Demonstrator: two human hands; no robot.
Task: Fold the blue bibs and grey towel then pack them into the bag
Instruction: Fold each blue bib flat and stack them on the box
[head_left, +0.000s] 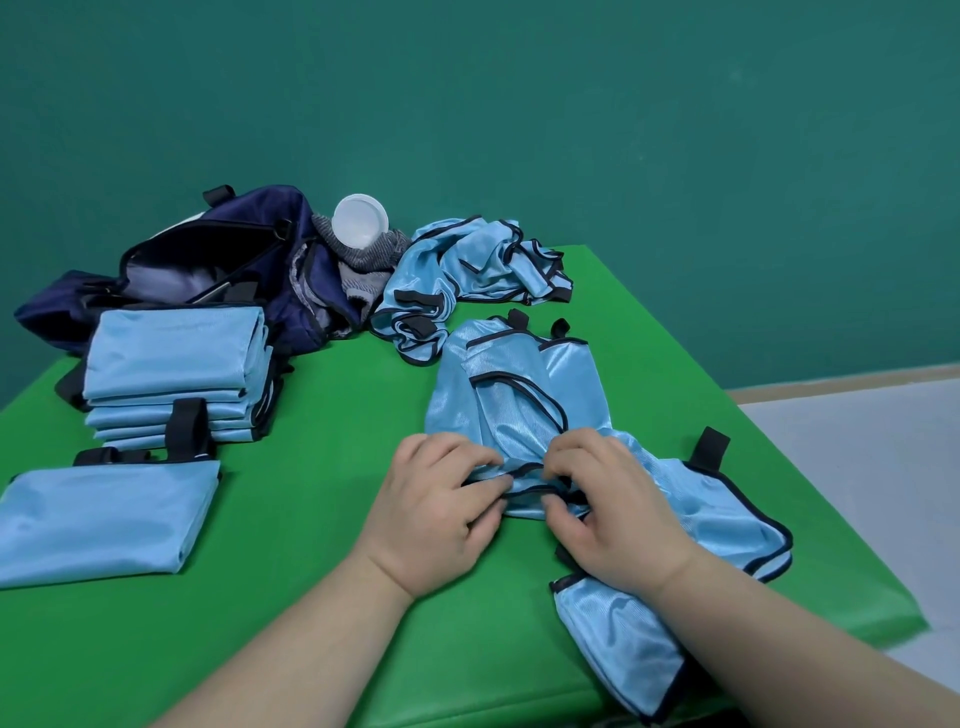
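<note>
Well to the left of the left hand, a folded bib (104, 514) lies flat on the green table (311, 545). Beyond it, farther from the person, a stack (176, 374) of folded blue bibs sits with a black strap loop (188, 428) standing up at its near side. Behind the stack, close against it, the navy bag (218, 254) lies with its mouth unzipped and gaping. Just right of the bag, well beyond the left hand, the grey towel (366, 260) is bunched up unfolded against the bag's end. A white round thing (360, 221) rests on top of it; whether it is a lid or a cup I cannot tell.

The left hand (436, 512) rests on the table with its fingers curled inward, pinching the dark-trimmed edge of the loose bib (498, 400). Far beyond both hands, a heap (478, 270) of crumpled, unfolded bibs lies just beside the towel. The loose bib spreads away from the hands toward that heap. Another part of it runs under the right wrist and back toward the person, reaching the table's near edge. The right hand (608, 512) sits just beside the left, fingertips almost meeting it. Its fingers and thumb are also curled onto the same trimmed edge. To the right of the right hand, a black strap (709, 449) sticks up from the loose bib's outer edge.
</note>
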